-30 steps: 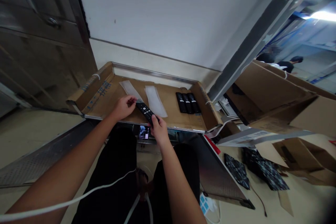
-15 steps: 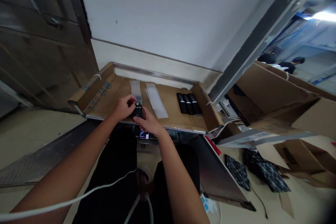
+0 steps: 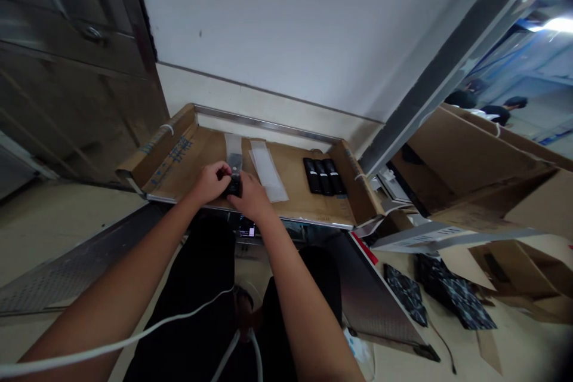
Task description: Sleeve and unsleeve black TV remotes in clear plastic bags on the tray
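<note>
A black remote control (image 3: pixel 233 185) lies between my hands near the front edge of the cardboard-lined tray (image 3: pixel 206 137). Its top end meets a clear plastic sleeve (image 3: pixel 233 146). My left hand (image 3: pixel 213 182) pinches at the remote's upper left, by the sleeve's mouth; what the fingertips hold is too small to tell. My right hand (image 3: pixel 250 194) is closed round the remote's right side and lower end. More flat clear sleeves (image 3: pixel 268 173) lie to the right. Several black remotes (image 3: pixel 324 176) with white labels sit side by side at the tray's right end.
Cardboard walls (image 3: pixel 358 182) border the tray. A white cable (image 3: pixel 147 331) crosses over my left forearm and lap. Open cardboard boxes (image 3: pixel 492 161) stand at the right, with dark patterned bags (image 3: pixel 456 292) on the floor. People's heads show far right.
My right hand has moved slightly up and left along the remote. The remote's upper end now appears covered by the clear sleeve, and less of its keypad shows.
</note>
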Demonstrator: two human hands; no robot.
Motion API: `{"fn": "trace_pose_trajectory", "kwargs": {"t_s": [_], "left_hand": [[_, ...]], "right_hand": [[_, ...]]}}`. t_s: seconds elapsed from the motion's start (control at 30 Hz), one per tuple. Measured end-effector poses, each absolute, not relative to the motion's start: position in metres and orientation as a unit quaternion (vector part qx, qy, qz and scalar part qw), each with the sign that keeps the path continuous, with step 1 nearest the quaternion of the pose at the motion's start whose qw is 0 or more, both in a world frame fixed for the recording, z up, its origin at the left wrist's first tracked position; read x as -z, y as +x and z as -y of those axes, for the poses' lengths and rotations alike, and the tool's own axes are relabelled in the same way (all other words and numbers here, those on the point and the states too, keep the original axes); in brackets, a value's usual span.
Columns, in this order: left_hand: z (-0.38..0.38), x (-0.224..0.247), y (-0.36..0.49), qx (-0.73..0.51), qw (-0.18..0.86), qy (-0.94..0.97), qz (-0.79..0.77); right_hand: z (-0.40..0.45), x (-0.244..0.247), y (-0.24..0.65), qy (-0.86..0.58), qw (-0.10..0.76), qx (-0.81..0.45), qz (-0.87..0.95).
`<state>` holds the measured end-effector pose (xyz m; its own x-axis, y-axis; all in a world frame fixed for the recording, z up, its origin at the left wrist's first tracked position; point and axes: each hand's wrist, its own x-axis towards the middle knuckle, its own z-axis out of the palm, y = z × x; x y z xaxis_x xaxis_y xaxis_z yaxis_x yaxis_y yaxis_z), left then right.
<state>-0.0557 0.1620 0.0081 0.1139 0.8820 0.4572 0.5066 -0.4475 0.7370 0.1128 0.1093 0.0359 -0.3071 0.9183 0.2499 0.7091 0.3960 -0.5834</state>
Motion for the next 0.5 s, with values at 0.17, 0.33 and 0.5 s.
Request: {"fn": "trace_pose_trajectory", "kwargs": {"t_s": [0.17,0.33,0.5], "left_hand": [[-0.159,-0.01,-0.055,-0.472,0.212,0.707,-0.483],[-0.154,-0.014,-0.055,-0.465,0.216,0.714,-0.477],[-0.15,-0.012,-0.058,-0.455,0.222,0.731,-0.457]], "right_hand": [[-0.116,-0.019,0.113,-0.53,0.337,-0.199,0.753],[-0.118,-0.016,0.11,-0.56,0.356,-0.209,0.718],[-0.122,-0.015,0.107,-0.596,0.356,-0.207,0.689]]}}
